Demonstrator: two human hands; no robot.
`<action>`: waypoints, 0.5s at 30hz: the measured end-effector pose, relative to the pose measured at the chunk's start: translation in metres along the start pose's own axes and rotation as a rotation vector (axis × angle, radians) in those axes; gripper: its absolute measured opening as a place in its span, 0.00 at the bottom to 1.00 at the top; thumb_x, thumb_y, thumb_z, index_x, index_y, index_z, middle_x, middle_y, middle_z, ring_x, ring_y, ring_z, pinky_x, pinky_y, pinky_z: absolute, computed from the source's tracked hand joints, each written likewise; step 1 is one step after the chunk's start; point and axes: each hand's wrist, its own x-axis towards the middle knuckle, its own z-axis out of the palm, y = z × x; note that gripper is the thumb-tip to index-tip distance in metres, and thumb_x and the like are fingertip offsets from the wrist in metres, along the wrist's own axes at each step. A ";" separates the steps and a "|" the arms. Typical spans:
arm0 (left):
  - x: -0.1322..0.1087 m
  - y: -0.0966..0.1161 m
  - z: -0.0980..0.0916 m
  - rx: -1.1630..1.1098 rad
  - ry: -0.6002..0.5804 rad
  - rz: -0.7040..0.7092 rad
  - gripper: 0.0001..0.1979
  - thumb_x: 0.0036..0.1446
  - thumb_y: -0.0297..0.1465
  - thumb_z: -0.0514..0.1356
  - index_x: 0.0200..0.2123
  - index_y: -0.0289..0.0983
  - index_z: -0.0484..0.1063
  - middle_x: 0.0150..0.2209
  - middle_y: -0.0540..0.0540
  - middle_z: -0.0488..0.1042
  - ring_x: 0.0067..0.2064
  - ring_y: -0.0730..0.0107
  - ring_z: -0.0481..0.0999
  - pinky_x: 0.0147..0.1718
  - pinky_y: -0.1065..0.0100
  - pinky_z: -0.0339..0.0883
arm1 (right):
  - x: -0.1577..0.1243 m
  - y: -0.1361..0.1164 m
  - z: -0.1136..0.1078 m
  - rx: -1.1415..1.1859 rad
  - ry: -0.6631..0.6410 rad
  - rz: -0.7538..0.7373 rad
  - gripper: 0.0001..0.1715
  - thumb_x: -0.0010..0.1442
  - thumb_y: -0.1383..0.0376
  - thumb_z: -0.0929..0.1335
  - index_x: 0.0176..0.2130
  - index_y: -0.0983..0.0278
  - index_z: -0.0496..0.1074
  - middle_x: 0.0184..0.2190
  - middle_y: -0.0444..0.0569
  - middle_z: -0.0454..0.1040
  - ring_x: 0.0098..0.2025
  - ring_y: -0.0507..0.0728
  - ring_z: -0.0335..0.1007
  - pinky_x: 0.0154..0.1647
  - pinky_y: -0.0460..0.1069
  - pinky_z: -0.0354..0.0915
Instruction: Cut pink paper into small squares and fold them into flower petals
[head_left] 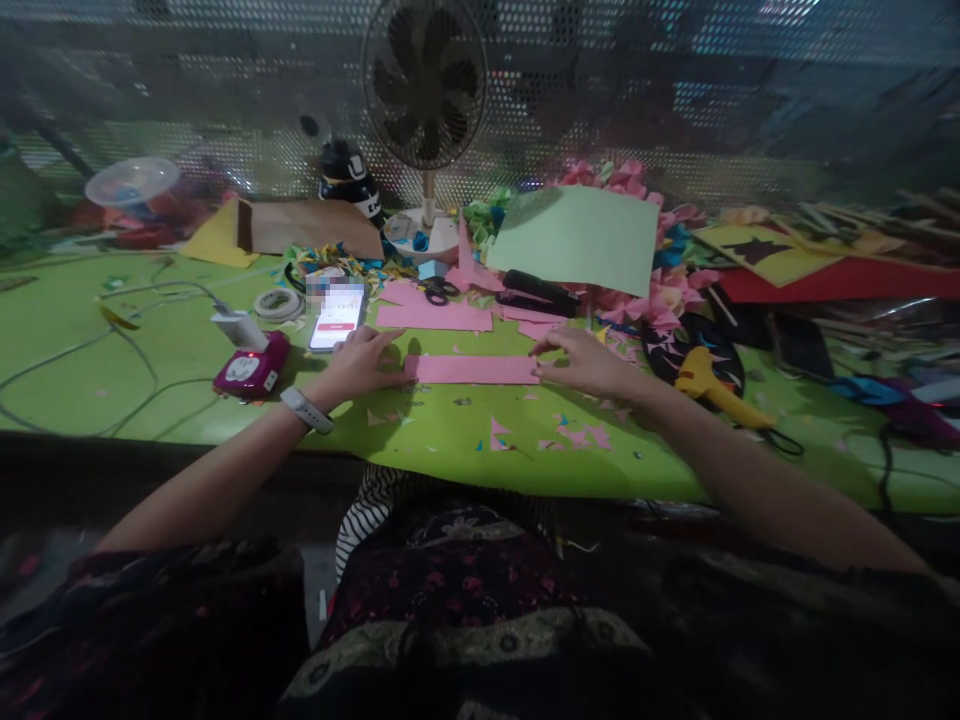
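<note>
A folded-looking pink paper strip lies lengthwise in front of me, flat and close to the green tabletop. My left hand, with a white watch on the wrist, is at the strip's left end. Its thumb touches that end while the index finger is stretched out apart from it. At the opposite end, my right hand has thumb and fingertips closed on the strip's edge. Just beyond are another pink paper piece, black scissors and a black stapler.
A lit phone, tape roll and magenta power adapter with a cable stand left. A yellow glue gun lies right. Behind are a fan, a black bottle and a pale green sheet. Pink scraps litter the front.
</note>
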 end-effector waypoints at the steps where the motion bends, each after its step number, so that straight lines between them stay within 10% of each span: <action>1: 0.000 0.001 -0.001 0.007 -0.012 -0.006 0.42 0.54 0.49 0.65 0.68 0.38 0.62 0.56 0.29 0.67 0.59 0.35 0.65 0.55 0.41 0.61 | 0.005 -0.014 -0.001 0.013 -0.005 0.021 0.11 0.58 0.61 0.72 0.40 0.64 0.77 0.43 0.57 0.77 0.42 0.62 0.73 0.43 0.58 0.70; 7: 0.001 0.010 -0.010 0.080 -0.090 -0.039 0.40 0.56 0.47 0.63 0.67 0.38 0.61 0.57 0.33 0.67 0.60 0.41 0.66 0.57 0.45 0.61 | 0.052 -0.076 0.029 0.199 -0.516 0.162 0.21 0.65 0.57 0.70 0.24 0.65 0.70 0.21 0.46 0.72 0.23 0.50 0.66 0.28 0.47 0.65; 15: 0.002 0.013 -0.013 0.107 -0.105 -0.029 0.38 0.57 0.47 0.63 0.66 0.37 0.64 0.56 0.32 0.67 0.60 0.41 0.65 0.56 0.47 0.62 | 0.071 -0.073 0.033 0.121 -0.684 0.214 0.24 0.65 0.56 0.71 0.22 0.66 0.68 0.17 0.40 0.67 0.18 0.45 0.56 0.22 0.44 0.54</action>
